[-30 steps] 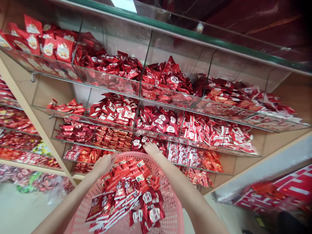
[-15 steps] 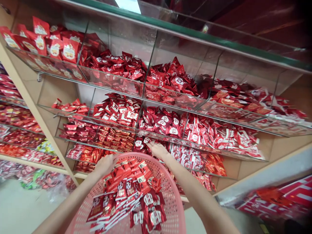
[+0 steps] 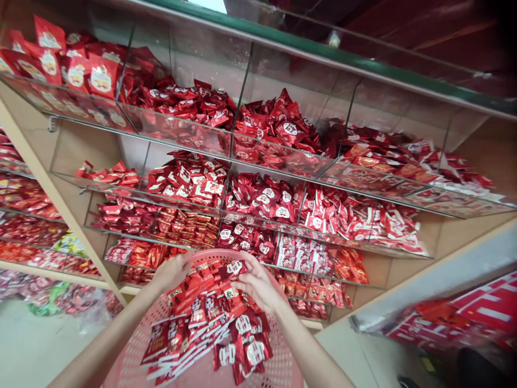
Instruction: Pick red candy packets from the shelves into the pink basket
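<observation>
A pink perforated plastic basket is in front of me, holding several red candy packets and some dark red ones with white labels. My left hand is closed on the basket's far rim, its fingertips hidden. Over the far side of the basket, my right hand pinches a dark red packet with a white label between thumb and fingers. Similar dark red packets fill a bin on a lower shelf just beyond the rim.
Glass-fronted shelves with dividers rise ahead, heaped with red packets. A wooden upright separates them from another shelf unit at left. Bagged goods lie on the floor at left. Red and white packages are stacked at lower right.
My right hand has come back from the lower shelf bin to above the basket, now with a dark red packet in it. My left hand stays on the rim.
</observation>
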`<state>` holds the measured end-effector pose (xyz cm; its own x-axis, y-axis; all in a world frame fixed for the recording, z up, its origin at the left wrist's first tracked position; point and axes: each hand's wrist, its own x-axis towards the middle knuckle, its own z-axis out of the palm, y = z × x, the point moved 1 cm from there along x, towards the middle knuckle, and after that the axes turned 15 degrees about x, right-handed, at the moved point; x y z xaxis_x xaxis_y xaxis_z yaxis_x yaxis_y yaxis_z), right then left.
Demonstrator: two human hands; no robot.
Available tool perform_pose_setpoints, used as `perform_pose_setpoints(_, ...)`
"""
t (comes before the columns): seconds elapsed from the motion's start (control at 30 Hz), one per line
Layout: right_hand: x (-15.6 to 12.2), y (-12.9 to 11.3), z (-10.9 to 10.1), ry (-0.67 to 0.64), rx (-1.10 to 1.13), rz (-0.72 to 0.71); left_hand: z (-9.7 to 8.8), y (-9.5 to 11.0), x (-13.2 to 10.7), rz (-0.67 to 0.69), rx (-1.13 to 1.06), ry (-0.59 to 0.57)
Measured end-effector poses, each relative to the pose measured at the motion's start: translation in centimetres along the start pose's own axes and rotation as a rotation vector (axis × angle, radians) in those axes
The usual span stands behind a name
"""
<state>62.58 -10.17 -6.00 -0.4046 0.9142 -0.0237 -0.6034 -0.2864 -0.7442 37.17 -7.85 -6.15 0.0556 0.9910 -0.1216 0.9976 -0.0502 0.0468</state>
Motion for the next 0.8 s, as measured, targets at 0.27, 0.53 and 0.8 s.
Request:
perform_pose_setpoints(0.27,2.0,2.5,2.4,0.028,-0.037,-0.070,-2.3,0.3,-1.7,0.243,-0.635,-0.044)
perform_pose_setpoints(0.53,4.3,5.5,4.9,0.020,-0.119,-0.192,-2.3,-0.4,-2.0,0.305,-0.649,-0.112)
perform_pose_setpoints(0.8,3.2,5.4,4.2,0.232,0.297,0.031,-1.4,-0.9,-1.3,0.373,-0.859,-0.093)
